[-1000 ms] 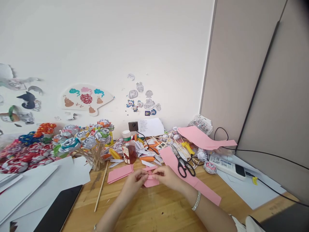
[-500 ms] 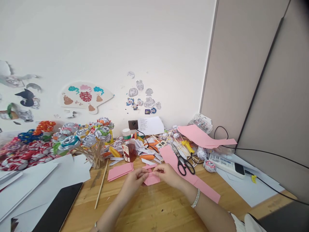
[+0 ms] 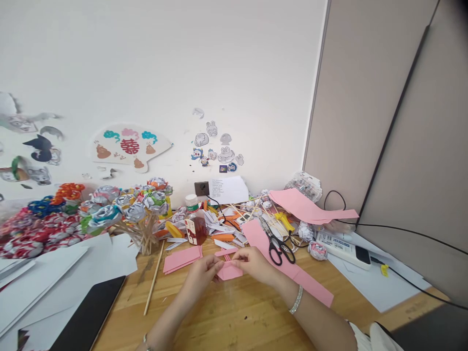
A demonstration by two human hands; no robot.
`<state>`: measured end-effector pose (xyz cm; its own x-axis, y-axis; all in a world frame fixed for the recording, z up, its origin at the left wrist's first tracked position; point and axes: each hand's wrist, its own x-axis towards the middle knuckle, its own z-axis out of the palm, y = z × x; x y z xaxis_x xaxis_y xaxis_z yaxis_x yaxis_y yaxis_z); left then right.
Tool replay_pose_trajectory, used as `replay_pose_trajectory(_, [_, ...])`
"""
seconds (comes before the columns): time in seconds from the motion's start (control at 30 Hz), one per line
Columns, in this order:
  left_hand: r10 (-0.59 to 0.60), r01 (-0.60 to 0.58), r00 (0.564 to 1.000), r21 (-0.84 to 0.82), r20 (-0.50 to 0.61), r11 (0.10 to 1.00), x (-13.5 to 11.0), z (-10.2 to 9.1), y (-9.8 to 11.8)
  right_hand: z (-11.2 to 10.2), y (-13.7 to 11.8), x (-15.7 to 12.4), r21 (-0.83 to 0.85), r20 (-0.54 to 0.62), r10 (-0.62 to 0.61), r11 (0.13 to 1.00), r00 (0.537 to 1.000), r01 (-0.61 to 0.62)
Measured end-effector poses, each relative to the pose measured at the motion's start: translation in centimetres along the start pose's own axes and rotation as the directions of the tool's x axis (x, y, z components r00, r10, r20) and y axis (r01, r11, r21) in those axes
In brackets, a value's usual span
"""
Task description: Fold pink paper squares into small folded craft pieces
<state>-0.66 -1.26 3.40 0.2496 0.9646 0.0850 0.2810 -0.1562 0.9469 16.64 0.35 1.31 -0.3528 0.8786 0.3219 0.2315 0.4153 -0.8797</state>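
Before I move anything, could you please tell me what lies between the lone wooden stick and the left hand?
In the head view, a pink paper stack and tabletop lie between the lone wooden stick and the left hand.

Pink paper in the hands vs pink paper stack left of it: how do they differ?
- The held pink paper is pinched by the left hand and right hand; the pink paper stack lies on the tabletop.
- The held pink paper is partly hidden by fingers; the pink paper stack shows almost whole, its layered edges visible.

Shared: similar pink.
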Motion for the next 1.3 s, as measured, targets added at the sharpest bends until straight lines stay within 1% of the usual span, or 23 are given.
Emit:
replay_pose_trajectory(0.13, [0.020, -0.021, 1.000, 0.030, 0.017, 0.999, 0.1, 0.1, -0.4, 0.1, 0.1, -0.1, -0.042, -0.005, -0.017, 0.999, 1.000, 0.017])
replay_pose_trajectory(0.27, [0.075, -0.080, 0.996, 0.124, 0.044, 0.989, 0.2, 0.3, -1.0, 0.3, 0.1, -0.1, -0.090, -0.004, -0.032, 0.995, 0.999, 0.032])
replay_pose_trajectory(0.37, [0.116, -0.120, 0.993, 0.183, 0.033, 0.976, 0.1, 0.5, -1.2, 0.5, 0.0, -0.2, -0.128, 0.010, -0.040, 0.991, 0.999, 0.041])
replay_pose_trajectory(0.5, [0.172, -0.174, 0.985, 0.247, 0.031, 0.953, -0.1, 0.7, -1.4, 0.8, 0.0, -0.2, -0.132, 0.039, -0.048, 0.990, 0.998, 0.053])
replay_pose_trajectory(0.57, [0.161, -0.166, 0.986, 0.250, 0.041, 0.954, -0.1, 0.7, -1.3, 0.9, 0.1, -0.2, -0.159, 0.044, -0.043, 0.986, 0.998, 0.049])
replay_pose_trajectory(0.73, [0.063, -0.078, 0.993, 0.157, 0.097, 0.985, -0.1, 0.6, -1.1, 0.8, 0.3, -0.2, -0.250, 0.039, -0.066, 0.965, 0.997, 0.074])
replay_pose_trajectory(0.83, [0.067, -0.080, 0.994, 0.163, 0.085, 0.983, -0.2, 0.5, -1.0, 0.2, 0.2, -0.2, -0.274, 0.071, -0.069, 0.958, 0.995, 0.086])
replay_pose_trajectory(1.0, [0.077, -0.092, 0.993, 0.178, 0.090, 0.980, -0.2, 0.3, -0.8, -0.8, -0.1, -0.2, -0.372, 0.098, -0.114, 0.917, 0.989, 0.143])
replay_pose_trajectory(1.3, [0.060, -0.073, 0.996, 0.209, 0.068, 0.975, -0.1, -0.1, -0.6, -1.8, 0.3, 0.4, -0.348, 0.113, -0.097, 0.928, 0.989, 0.131])
